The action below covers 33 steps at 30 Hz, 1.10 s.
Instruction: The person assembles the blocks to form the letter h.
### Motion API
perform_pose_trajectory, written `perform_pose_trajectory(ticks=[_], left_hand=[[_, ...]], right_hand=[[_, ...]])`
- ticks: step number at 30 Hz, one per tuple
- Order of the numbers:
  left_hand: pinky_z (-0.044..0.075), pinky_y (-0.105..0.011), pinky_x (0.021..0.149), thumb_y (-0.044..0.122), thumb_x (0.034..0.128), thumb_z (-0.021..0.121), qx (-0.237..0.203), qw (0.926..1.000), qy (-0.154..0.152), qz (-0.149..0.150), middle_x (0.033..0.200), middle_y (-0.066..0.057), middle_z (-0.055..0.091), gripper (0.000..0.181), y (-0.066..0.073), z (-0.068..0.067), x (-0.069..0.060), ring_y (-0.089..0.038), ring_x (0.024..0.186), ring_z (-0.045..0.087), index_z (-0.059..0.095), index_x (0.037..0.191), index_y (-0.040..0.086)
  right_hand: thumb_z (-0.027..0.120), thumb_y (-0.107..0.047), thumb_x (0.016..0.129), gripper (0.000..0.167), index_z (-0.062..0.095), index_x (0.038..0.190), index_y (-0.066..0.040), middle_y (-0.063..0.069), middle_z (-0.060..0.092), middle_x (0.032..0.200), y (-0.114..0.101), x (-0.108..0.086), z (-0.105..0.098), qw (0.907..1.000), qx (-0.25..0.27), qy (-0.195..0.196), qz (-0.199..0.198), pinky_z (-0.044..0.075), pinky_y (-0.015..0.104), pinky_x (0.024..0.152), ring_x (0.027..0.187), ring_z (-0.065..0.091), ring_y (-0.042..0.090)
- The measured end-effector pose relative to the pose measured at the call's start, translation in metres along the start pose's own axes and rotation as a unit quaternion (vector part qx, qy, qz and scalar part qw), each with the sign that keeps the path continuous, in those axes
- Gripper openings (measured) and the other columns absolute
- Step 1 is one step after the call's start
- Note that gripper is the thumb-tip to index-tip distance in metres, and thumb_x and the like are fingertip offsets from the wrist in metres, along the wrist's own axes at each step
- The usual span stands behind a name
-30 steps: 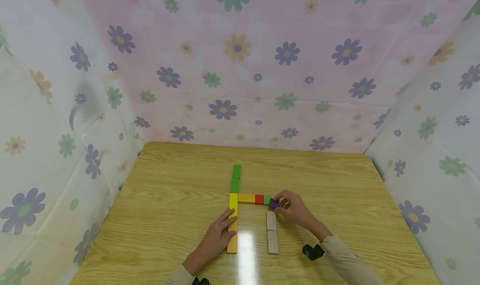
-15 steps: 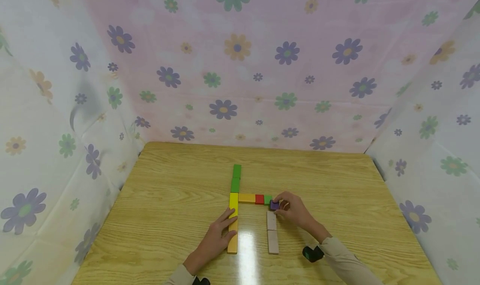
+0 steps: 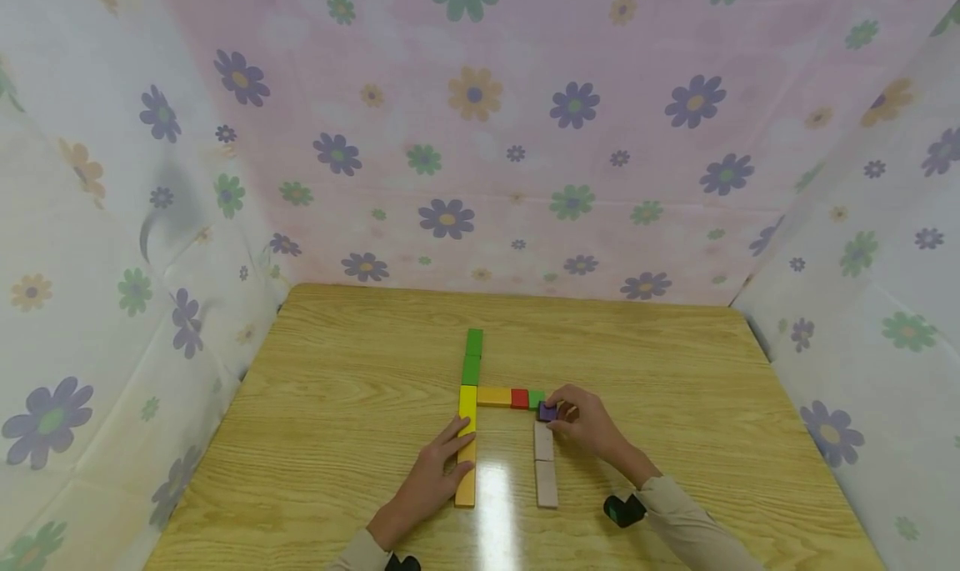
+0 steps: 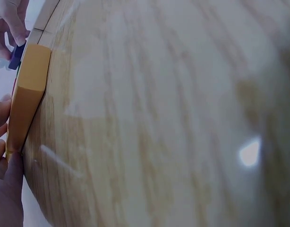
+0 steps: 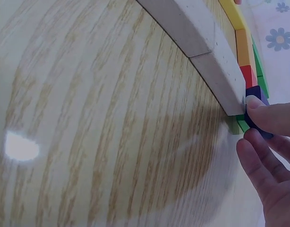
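My right hand (image 3: 588, 423) pinches a small purple block (image 3: 548, 412) between thumb and fingers. The block sits at the far end of two pale blocks (image 3: 546, 483) and beside a small green block (image 3: 536, 398). From that green block a red block (image 3: 520, 399) and an orange block (image 3: 493, 397) lead left to a yellow block (image 3: 468, 400). My left hand (image 3: 424, 477) rests its spread fingers on the yellow block and the near orange block (image 3: 466, 489). In the right wrist view, the purple block (image 5: 254, 92) is partly covered by my thumb.
Two green blocks (image 3: 472, 369) continue the left column away from me. Wood-grain table (image 3: 337, 371) surrounds the blocks. Flowered cloth (image 3: 495, 154) hangs behind the table and along both sides. A black device (image 3: 624, 510) is by the right wrist.
The right hand has brought the purple block slightly nearer to me and left, closing the gap to the pale blocks. The left hand stays in place.
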<state>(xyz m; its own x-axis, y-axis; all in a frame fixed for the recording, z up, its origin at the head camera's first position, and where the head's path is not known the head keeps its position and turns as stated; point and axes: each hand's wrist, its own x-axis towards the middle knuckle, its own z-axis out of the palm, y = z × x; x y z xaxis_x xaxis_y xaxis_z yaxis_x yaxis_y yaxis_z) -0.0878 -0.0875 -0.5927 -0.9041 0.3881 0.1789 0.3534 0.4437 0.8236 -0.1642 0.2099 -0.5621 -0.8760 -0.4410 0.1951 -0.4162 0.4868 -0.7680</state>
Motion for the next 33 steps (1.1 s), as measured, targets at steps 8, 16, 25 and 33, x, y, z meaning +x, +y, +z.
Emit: perform_pose_trajectory(ticks=[8,16,25,33], left_hand=[[0.034,-0.049,0.103,0.019,0.095,0.059,0.008,0.9999,0.005,0.01,0.149,-0.012,0.035,0.042,0.0001,0.0001,-0.0002,-0.031,0.139,0.024,0.054,0.131,-0.003],[0.036,-0.051,0.101,0.018,0.0951,0.058,0.017,0.9995,0.012,0.026,0.147,-0.016,0.036,0.042,-0.0012,0.0005,0.0006,-0.035,0.138,0.026,0.054,0.13,-0.005],[0.035,-0.051,0.102,0.018,0.0954,0.058,0.013,0.9996,0.01,0.021,0.148,-0.016,0.036,0.042,0.0013,-0.0005,0.0001,-0.034,0.138,0.026,0.053,0.13,-0.006],[0.035,-0.051,0.102,0.018,0.0952,0.058,0.011,0.9996,0.011,0.022,0.148,-0.015,0.035,0.043,0.0001,0.0003,-0.0004,-0.033,0.138,0.026,0.053,0.13,-0.006]], right_hand=[[0.076,0.005,0.075,0.027,0.066,0.098,-0.005,0.007,0.063,0.096,0.0033,-0.0006,0.0033,0.9998,-0.009,0.009,-0.013,0.054,0.026,0.062,0.076,0.062,0.018],[0.077,0.005,0.075,0.027,0.067,0.097,-0.006,0.006,0.063,0.096,0.0055,-0.0011,0.0055,0.9996,-0.007,0.011,-0.026,0.054,0.027,0.062,0.076,0.062,0.019],[0.076,0.004,0.076,0.026,0.067,0.098,-0.006,0.006,0.063,0.097,0.0063,-0.0027,0.0061,0.9988,-0.012,0.007,-0.047,0.054,0.027,0.062,0.076,0.062,0.022],[0.074,0.003,0.078,0.025,0.066,0.101,-0.005,0.007,0.063,0.099,0.0019,-0.0058,0.0074,0.9983,-0.001,-0.005,-0.057,0.054,0.026,0.062,0.076,0.061,0.019]])
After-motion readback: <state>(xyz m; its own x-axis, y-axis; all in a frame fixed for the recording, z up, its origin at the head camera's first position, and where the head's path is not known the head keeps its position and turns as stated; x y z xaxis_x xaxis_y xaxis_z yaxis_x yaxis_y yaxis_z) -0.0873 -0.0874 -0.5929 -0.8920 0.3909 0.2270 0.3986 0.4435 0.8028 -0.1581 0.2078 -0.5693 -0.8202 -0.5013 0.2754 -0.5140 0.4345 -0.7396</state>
